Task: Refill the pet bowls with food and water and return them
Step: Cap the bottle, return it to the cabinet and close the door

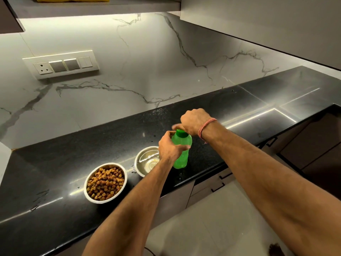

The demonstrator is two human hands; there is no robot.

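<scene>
On the black stone desk (55, 163), near its front edge, three items stand in a row. Item one, leftmost: steel food bowl (105, 182), heaped with brown kibble (105, 183) — this half of the refill looks done. Item two, just beside it to the right: steel water bowl (145, 161), shiny inside, perhaps a thin film of water at the bottom, hard to tell; its right rim is hidden behind the left wrist. Item three, just right of that bowl: green plastic bottle (181, 154), upright on the desk, green cap (181, 133) in place.

Left hand (170, 147): wrapped around the bottle's shoulder, steadying it. Right hand (193, 121): closed over the cap from above, fingers pinching it; a red thread band (205, 128) on the wrist.

Step in hand, as judged: working the cap of the water bottle — opening or closing cannot be told. If opening, the next move calls for lifting the cap clear, tilting the bottle over the water bowl and pouring slowly, since the bowl is shallow and close to the edge. Both bowls are yet to be returned.
</scene>
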